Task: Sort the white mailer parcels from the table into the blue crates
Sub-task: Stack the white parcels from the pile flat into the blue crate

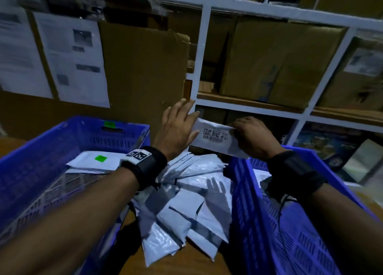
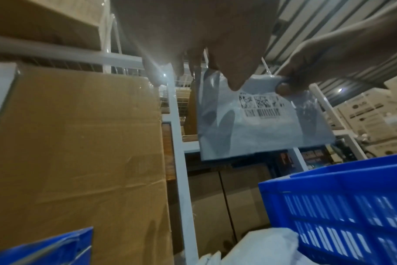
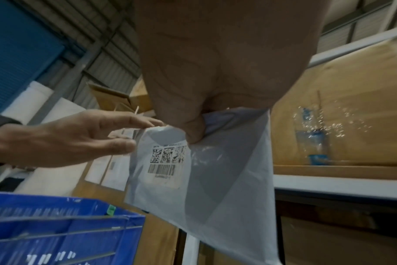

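Observation:
A white mailer [image 1: 213, 139] with a barcode label is held up above the table, between the two blue crates. My right hand [image 1: 238, 129] pinches its right end, thumb on the front, as the right wrist view shows with the right hand [image 3: 193, 129] on the mailer [image 3: 204, 179]. My left hand [image 1: 186, 119] has straight fingers that touch the mailer's left edge. In the left wrist view the left hand [image 2: 215, 71] lies over the mailer's [image 2: 261, 129] top. A heap of white mailers [image 1: 186, 202] lies on the table below.
The left blue crate [image 1: 31, 150] holds a few mailers, one with a green sticker [image 1: 101, 158]. The right blue crate [image 1: 248, 212] stands close under my right wrist. Behind are white shelves [image 1: 202, 57] with cardboard boxes and a cardboard sheet [image 1: 143, 73] with papers.

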Demonstrator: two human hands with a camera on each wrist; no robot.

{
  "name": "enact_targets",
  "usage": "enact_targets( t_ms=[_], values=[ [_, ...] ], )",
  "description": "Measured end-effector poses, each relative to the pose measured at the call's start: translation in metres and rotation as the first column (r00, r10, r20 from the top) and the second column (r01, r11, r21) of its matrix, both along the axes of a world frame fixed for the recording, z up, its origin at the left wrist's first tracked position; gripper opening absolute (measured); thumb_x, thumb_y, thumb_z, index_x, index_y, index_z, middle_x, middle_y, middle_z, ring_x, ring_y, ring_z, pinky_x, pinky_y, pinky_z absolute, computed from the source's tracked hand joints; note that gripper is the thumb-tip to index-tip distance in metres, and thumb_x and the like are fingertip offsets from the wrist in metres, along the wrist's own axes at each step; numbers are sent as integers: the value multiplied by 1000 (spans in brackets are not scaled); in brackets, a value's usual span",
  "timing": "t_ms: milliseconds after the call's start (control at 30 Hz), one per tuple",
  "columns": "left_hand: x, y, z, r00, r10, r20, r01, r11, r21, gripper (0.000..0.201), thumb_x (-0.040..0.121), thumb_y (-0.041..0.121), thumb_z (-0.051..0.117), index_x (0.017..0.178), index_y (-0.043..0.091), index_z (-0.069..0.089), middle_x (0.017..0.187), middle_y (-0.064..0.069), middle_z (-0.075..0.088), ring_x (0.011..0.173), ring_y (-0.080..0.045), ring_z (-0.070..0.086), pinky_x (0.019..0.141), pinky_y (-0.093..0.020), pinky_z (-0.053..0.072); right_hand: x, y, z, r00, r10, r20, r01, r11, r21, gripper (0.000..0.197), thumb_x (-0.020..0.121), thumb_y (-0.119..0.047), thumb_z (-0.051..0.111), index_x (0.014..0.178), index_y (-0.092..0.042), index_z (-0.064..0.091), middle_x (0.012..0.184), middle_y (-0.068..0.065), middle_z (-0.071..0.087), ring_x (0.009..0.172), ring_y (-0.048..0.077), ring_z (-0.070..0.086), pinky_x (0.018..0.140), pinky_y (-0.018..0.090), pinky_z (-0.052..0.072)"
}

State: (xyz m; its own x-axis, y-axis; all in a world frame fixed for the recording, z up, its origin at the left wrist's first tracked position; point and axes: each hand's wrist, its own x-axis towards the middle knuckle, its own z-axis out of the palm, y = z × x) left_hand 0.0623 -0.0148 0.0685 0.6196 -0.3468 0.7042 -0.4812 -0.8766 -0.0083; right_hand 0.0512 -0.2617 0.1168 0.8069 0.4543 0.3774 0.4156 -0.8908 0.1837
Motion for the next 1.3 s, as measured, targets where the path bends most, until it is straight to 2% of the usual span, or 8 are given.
enact_targets(
  t_ms=[333, 467, 633, 833, 967, 1100, 1200, 1300],
  values=[
    [-63, -66, 25, 987, 66, 146, -77, 994, 74, 50, 83, 22, 74, 129, 10, 59, 151, -16, 42, 139, -37, 39, 106, -64, 35, -53, -71, 11, 996, 14, 90, -20, 997, 68, 26, 93, -28, 52, 107, -11, 66, 110, 10, 67, 106, 32, 56, 91, 42, 43],
    [-76, -98, 24, 977, 60, 205, -68, 997, 36, 41, 84, 18, 73, 123, 12, 62, 151, -15, 43, 138, -37, 38, 105, -66, 33, -77, -99, 3, 989, 5, 148, -17, 996, 82, 23, 91, -24, 57, 108, -10, 66, 113, 10, 67, 100, 33, 58, 78, 42, 48],
    [-82, -134, 30, 971, 85, 225, -83, 996, -21, 55, 85, 27, 65, 137, 17, 49, 163, -15, 20, 148, -37, 19, 113, -64, 20, -97, -131, -7, 969, -118, 216, 84, 983, 160, 24, 87, -22, 60, 109, -16, 64, 111, 5, 67, 91, 32, 63, 60, 38, 52],
    [-91, -176, 22, 954, -97, 283, 83, 995, 63, 55, 87, 31, 62, 140, 21, 51, 162, -16, 21, 148, -45, 15, 110, -68, 18, -105, -160, -18, 923, -326, 204, 287, 937, 200, 14, 82, -21, 60, 94, -14, 61, 95, 8, 65, 79, 35, 62, 51, 36, 44],
    [-92, -205, 5, 970, -128, 207, 112, 990, 86, 36, 90, 33, 57, 122, 18, 62, 145, -15, 47, 139, -39, 39, 109, -73, 19, -113, -176, -34, 893, -392, 221, 343, 911, 228, 15, 85, -24, 61, 95, -13, 59, 105, 9, 64, 87, 34, 62, 54, 41, 52],
    [-103, -236, 2, 995, -23, -93, 37, 989, 147, 58, 99, 59, 23, 103, 21, 66, 104, -3, 69, 99, -24, 65, 111, -68, 19, -112, -198, -42, 891, -391, 231, 358, 918, 171, 32, 90, -34, 48, 110, -13, 63, 136, 14, 56, 132, 37, 44, 95, 56, 46],
    [-104, -265, 6, 937, 41, -346, 2, 992, 123, 74, 97, 69, 10, 112, 19, 63, 111, -8, 69, 106, -28, 62, 108, -57, 27, -113, -205, -49, 887, -370, 276, 349, 929, 126, 23, 84, -32, 61, 102, -18, 65, 143, 12, 51, 141, 37, 33, 104, 69, 26],
    [-91, -293, 6, 810, -50, -585, -34, 991, -131, 75, 94, 72, 17, 123, 17, 59, 123, -13, 64, 115, -35, 59, 102, -50, 40, -112, -208, -59, 926, -235, 295, 232, 972, 43, 31, 84, -30, 62, 115, -23, 65, 148, 8, 48, 144, 37, 29, 105, 73, 17]
  ],
)
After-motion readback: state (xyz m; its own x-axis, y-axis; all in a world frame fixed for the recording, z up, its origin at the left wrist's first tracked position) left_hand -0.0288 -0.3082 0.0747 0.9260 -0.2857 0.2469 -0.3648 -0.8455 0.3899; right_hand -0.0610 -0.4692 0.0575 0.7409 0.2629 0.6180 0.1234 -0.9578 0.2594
